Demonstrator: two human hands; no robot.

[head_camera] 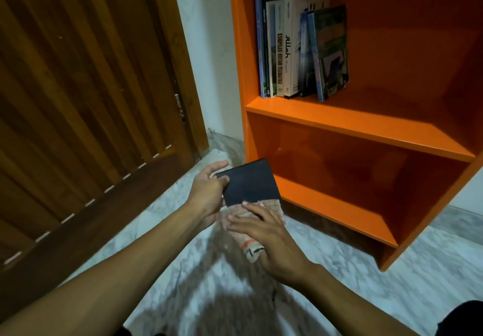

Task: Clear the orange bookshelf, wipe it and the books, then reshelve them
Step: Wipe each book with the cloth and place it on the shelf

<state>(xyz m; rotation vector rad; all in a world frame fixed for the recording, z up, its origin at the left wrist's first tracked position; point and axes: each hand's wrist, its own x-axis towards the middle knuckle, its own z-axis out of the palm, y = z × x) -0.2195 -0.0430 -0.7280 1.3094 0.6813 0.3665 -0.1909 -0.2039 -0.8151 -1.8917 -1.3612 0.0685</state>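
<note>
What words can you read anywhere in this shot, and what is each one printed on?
"Allah": spine of the white book on the upper shelf.
"KOMPILASI HUKUM TELEMATIKA": spine of the cream book beside it.
Other spines and the rightmost cover: too blurred to read.
Dark book in hand: no text visible.

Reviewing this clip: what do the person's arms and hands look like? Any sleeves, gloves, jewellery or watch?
Both forearms are bare right up to the bottom edge of the picture, with no sleeves showing. The left hand and right hand wear no gloves. No watch or bracelet shows on either wrist, and no ring is visible on the fingers in view. A bit of dark clothing shows at the lower right corner, too little to identify.
</note>
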